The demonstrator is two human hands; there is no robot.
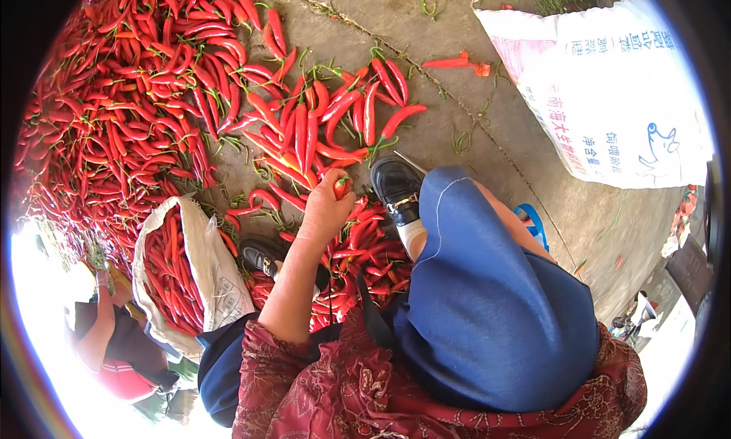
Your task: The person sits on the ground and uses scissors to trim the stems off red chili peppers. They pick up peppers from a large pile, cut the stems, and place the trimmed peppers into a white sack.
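My left hand (328, 205) is closed around a red chili pepper (342, 187), with only its end showing above the fingers. Below the hand, loose red chilies (365, 250) lie between my black shoes (396, 190). Just beyond it is a looser bunch of chilies (308, 130) with green stems. My right hand is out of view; a strip of bare skin (511, 222), perhaps my forearm, shows behind my raised blue-clad knee (457, 222). A thin, pale, pointed thing (410, 161) sticks out past the shoe; what it is I cannot tell.
A large chili heap (125, 108) covers the floor at left. An open white woven sack (223, 279) holding chilies stands by my left knee. Another person (108, 336) is behind it. A printed white sack (605, 96) lies at upper right, and stem scraps (461, 142) litter the concrete.
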